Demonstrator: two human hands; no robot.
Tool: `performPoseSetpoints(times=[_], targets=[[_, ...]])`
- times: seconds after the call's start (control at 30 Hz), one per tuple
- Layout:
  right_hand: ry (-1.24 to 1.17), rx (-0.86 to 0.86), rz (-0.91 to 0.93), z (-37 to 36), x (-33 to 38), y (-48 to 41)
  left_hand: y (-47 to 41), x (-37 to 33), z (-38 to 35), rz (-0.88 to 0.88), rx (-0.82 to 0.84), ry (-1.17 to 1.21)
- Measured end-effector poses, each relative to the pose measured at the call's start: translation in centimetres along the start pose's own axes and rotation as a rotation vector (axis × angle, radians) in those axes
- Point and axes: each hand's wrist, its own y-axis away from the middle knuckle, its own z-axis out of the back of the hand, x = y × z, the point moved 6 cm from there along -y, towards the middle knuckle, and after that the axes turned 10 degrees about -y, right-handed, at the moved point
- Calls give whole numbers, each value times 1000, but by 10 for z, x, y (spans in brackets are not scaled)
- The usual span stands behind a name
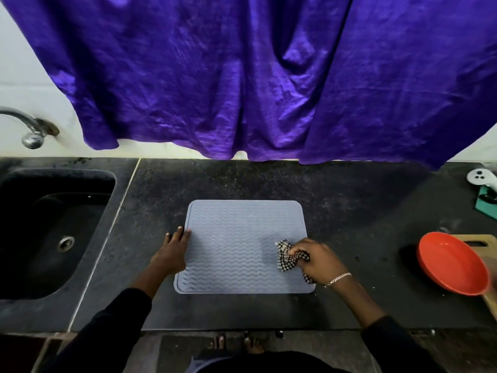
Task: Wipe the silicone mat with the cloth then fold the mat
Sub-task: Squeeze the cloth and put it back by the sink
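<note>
While you stand at the black counter (349, 211), a big purple curtain (215, 76) hangs down over the wall behind it. A dark sink (53, 227) sits far off to your left, and a red bowl (451, 265) sits far off to your right, partly on a wooden board (481, 242). The grey silicone mat (236, 238) lies flat and open in the middle of the counter, right in front of you. It is not folded yet, so I think you are in the wiping part. Your left hand (172, 251) is open and flat, with the fingers resting on the mat's left edge. That likely keeps the mat from sliding when you rub. Your right hand (317, 261) is squeezed shut on the checked cloth (289, 257), bunched into a wad so it is easy to push around. The cloth touches the mat near its right side, close to you.
</note>
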Motion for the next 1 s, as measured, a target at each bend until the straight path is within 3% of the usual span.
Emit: performPoseSetpoints(times=[0.13, 0.27, 0.33, 0.4, 0.53, 0.67, 0.77, 1.0], targets=[[-56, -22, 69, 4, 27, -10, 5, 8, 15, -47, -62, -46], [-110, -30, 121, 7, 56, -22, 30, -9, 74, -96, -453, 79], [-130, -28, 158, 7, 73, -29, 47, -23, 99, -70, -532, 291], [-164, -18, 201, 5, 92, -35, 62, -43, 115, -97, -506, 543], [-223, 22, 281, -1, 130, -46, 84, -84, 122, -207, -190, 1244], [-253, 63, 330, -9, 162, -54, 99, -100, 125, -266, -35, 1639], [-219, 113, 371, -18, 186, -59, 104, -92, 128, -218, -44, 1781], [-294, 146, 366, -38, 221, -79, 110, -36, 128, -44, -276, 1853]])
